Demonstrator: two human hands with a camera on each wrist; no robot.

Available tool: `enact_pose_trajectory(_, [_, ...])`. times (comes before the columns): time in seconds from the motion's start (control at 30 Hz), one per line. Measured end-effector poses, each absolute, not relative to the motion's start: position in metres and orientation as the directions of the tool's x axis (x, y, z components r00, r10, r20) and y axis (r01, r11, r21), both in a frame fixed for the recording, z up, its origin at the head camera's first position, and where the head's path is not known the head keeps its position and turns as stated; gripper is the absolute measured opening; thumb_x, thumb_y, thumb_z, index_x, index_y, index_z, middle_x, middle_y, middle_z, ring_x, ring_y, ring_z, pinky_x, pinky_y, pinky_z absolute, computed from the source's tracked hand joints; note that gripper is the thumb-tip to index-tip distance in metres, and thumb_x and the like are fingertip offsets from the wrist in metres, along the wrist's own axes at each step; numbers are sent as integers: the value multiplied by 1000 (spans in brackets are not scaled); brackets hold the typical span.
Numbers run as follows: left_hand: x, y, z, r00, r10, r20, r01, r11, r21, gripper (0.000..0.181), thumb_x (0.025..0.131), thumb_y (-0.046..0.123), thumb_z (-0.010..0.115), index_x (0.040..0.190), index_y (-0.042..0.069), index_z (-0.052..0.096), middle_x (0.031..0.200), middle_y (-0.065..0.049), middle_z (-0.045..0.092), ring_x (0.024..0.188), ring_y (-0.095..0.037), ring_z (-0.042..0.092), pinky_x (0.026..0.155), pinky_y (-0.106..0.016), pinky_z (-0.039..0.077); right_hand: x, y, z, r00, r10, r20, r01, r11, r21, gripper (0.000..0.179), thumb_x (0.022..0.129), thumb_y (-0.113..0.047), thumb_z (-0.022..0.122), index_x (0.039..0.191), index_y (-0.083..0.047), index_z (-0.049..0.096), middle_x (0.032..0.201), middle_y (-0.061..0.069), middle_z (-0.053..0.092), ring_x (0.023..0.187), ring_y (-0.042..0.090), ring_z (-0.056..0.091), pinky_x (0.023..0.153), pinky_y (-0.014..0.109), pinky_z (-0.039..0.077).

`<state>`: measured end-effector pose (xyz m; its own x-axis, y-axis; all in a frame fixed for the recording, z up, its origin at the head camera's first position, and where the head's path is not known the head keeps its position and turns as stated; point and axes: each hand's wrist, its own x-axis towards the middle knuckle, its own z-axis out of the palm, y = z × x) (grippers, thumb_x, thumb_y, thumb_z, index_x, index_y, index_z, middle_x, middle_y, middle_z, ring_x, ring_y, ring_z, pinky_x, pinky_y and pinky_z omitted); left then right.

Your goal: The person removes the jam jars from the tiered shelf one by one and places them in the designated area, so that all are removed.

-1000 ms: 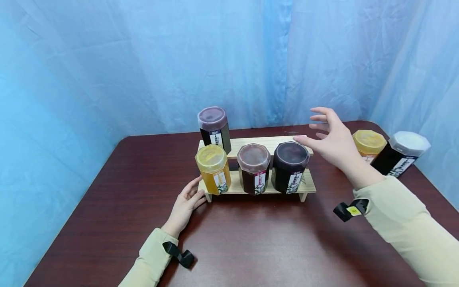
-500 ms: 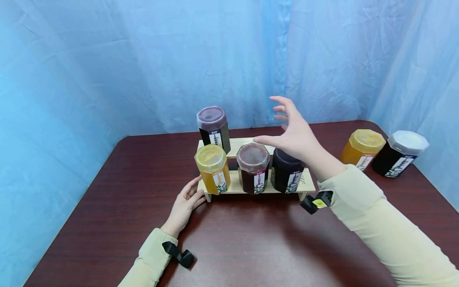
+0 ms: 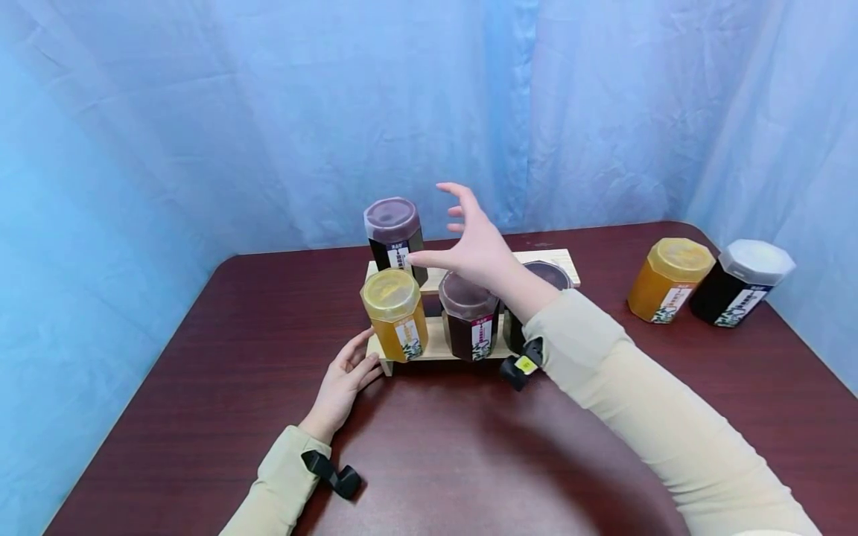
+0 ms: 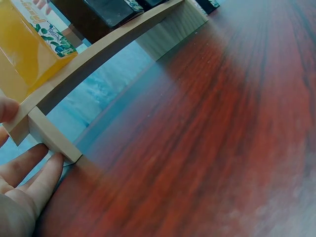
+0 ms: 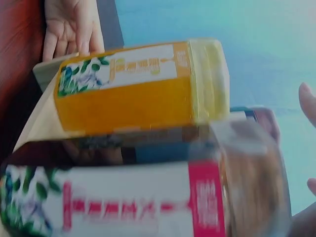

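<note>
A two-tier wooden rack stands on the table. My left hand grips its left end, with fingers against the leg in the left wrist view. On the lower tier are a yellow jar, a dark jar with a pink-topped label and another dark jar, partly covered by my right arm. A dark jar with a purple lid sits at the upper tier's left end. Just right of it hovers my right hand, thumb and fingers spread apart, holding nothing.
To the right on the dark red table stand a yellow jar and a white-lidded dark jar, close together. Blue curtains hang behind and beside the table.
My right hand has swept left from near the jars at the right, over the rack, to the purple-lidded jar. My left hand stays on the rack's end.
</note>
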<state>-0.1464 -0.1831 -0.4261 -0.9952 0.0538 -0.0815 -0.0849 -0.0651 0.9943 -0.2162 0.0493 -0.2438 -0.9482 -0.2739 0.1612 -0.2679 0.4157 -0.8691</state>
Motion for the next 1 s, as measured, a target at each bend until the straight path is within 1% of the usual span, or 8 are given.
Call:
enact_pose_trajectory(0.1, [-146, -184, -426, -995, 60, -76, -80, -67, 995, 51, 96, 8, 52, 145, 14, 37, 142, -19, 42, 104, -5, 59, 89, -27, 51, -219, 37, -244, -941, -298, 162, -280, 416, -865, 97, 70, -36, 84, 146, -33, 24, 150, 7, 30, 131, 30, 41, 101, 48, 43])
enact_pose_trajectory(0.17, [-146, -185, -426, -995, 63, -75, -80, -68, 995, 51, 96, 8, 52, 145, 15, 37, 141, -20, 43, 103, -5, 59, 89, -27, 51, -221, 31, -244, -932, -324, 164, -299, 428, -853, 96, 70, -35, 83, 146, -32, 26, 150, 8, 28, 131, 31, 40, 102, 47, 42])
enact_pose_trajectory(0.23, [-146, -186, -426, -995, 63, -75, -80, -72, 994, 51, 96, 8, 52, 145, 15, 37, 141, -20, 43, 103, -5, 59, 88, -27, 51, -223, 25, -245, -924, -349, 158, -312, 446, -839, 96, 70, -35, 83, 147, -31, 27, 150, 8, 29, 132, 29, 39, 102, 46, 41])
enact_pose_trajectory(0.33, [-146, -186, -426, -995, 62, -73, -78, -80, 994, 51, 96, 7, 51, 145, 14, 36, 142, -20, 42, 103, -4, 59, 88, -26, 51, -228, 21, -245, -919, -368, 140, -312, 467, -827, 95, 70, -33, 83, 147, -30, 28, 149, 10, 31, 131, 27, 38, 102, 46, 41])
enact_pose_trajectory(0.5, [-145, -185, -426, -995, 68, -68, -74, -85, 994, 52, 96, 6, 51, 145, 13, 36, 143, -20, 41, 103, -4, 59, 88, -26, 51, -233, 18, -246, -921, -374, 112, -297, 485, -822, 94, 72, -33, 83, 148, -32, 28, 146, 9, 37, 125, 27, 44, 99, 44, 42])
enact_pose_trajectory(0.67, [-145, -185, -426, -995, 78, -66, -72, -83, 994, 52, 96, 6, 51, 145, 13, 35, 144, -20, 39, 103, -3, 59, 88, -26, 51, -235, 16, -249, -908, -397, 132, -335, 503, -796, 93, 72, -32, 83, 147, -31, 29, 141, 7, 43, 126, 25, 43, 100, 44, 41])
enact_pose_trajectory(0.87, [-145, -186, -426, -995, 79, -65, -71, -74, 995, 52, 96, 8, 52, 145, 13, 35, 148, -17, 36, 106, -1, 57, 88, -26, 51, -239, 11, -254, -897, -404, 181, -392, 533, -750, 93, 71, -25, 84, 145, -23, 28, 137, 9, 46, 127, 25, 43, 105, 42, 38])
enact_pose_trajectory(1.0, [-144, -186, -425, -995, 73, -73, -78, -69, 995, 53, 96, 8, 52, 145, 13, 35, 148, -17, 36, 106, -1, 57, 89, -26, 51, -241, 7, -256, -903, -392, 175, -378, 534, -757, 90, 73, -22, 83, 143, -22, 27, 137, 10, 47, 126, 25, 46, 104, 40, 39])
